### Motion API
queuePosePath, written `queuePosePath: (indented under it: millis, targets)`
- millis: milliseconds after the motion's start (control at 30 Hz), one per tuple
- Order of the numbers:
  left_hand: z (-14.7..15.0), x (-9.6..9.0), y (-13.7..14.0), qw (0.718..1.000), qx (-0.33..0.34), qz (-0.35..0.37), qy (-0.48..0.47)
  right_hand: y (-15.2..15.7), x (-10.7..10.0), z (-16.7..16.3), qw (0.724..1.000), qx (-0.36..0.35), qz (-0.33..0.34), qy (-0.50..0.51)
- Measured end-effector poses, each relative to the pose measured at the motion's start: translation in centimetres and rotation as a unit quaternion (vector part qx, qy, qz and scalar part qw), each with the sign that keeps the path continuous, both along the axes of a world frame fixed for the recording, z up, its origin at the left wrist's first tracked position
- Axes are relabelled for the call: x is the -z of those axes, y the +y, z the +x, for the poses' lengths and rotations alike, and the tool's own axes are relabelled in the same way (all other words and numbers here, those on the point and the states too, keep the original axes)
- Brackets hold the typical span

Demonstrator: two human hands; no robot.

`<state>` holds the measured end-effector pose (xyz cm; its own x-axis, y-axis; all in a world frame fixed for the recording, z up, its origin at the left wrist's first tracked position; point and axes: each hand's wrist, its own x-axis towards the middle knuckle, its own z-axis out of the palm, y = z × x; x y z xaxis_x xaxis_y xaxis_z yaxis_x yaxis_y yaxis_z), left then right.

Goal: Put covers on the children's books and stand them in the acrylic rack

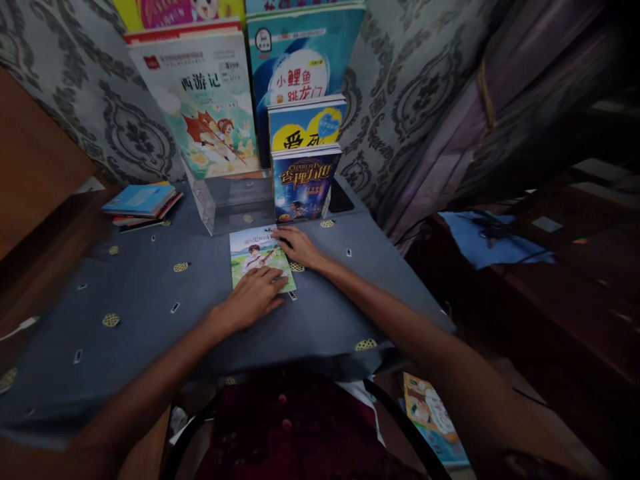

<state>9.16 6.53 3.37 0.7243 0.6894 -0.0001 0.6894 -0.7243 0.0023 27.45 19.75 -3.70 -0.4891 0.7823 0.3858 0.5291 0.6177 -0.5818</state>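
Observation:
A thin picture book (263,250) lies flat on the dark tablecloth, its cover showing a figure with a stringed instrument on green grass. My left hand (255,293) rests palm down across the book's lower edge, fingers stretched out and a little apart. At the book's upper right edge is my right hand (297,245), its extended fingertips touching the cover. Just behind the book stands a clear acrylic display stand (225,213). On its right side, a dark blue book (305,183) leans upright with a blue and yellow book (310,123) behind it.
A large pale green book (205,107) and a teal book (305,53) stand upright at the back. Several books are piled (143,200) at the table's left. A dark flat object (342,199) lies right of the stand. Another book (435,420) is below the table's edge.

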Motion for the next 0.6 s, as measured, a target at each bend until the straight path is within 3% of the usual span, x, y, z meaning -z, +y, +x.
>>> queuePosePath:
  millis: [200,367,600]
  targets:
    - [0.5,1.0,0.3,0.999,0.006,0.032,0.001,-4.7,-0.3,2.2,1.000,-0.021,-0.012,0.009]
    - [0.2,1.6,0.3,0.998,0.021,0.066,-0.001,-8.4,-0.8,4.0,0.995,-0.034,-0.063,0.072]
    - [0.3,1.3,0.3,0.996,0.025,0.080,0.006,-10.0,-1.5,4.7,0.983,-0.068,-0.098,0.141]
